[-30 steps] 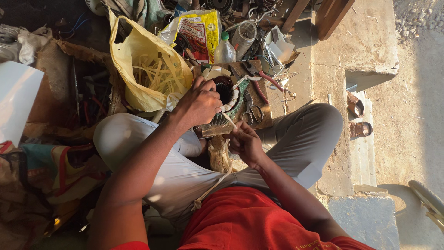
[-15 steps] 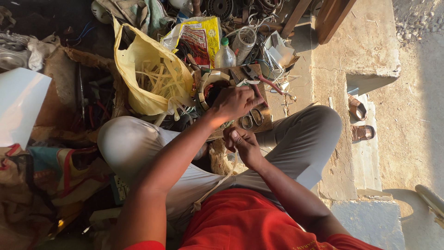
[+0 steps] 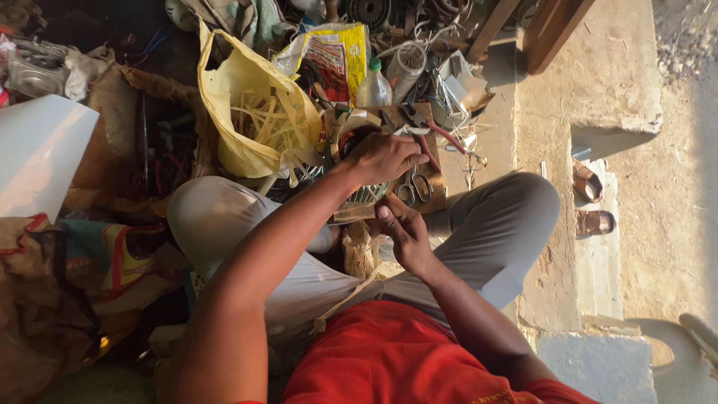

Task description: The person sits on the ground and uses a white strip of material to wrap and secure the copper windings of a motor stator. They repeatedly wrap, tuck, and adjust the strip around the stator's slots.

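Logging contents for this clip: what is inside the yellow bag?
The yellow bag gapes open, showing a heap of pale yellow strips. Its folded sides cover the bottom, so anything beneath the strips cannot be seen.

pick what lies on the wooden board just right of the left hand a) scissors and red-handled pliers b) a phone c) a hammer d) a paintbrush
a: on the board beside the left hand lie scissors and red-handled pliers; none of the other three things shows there.
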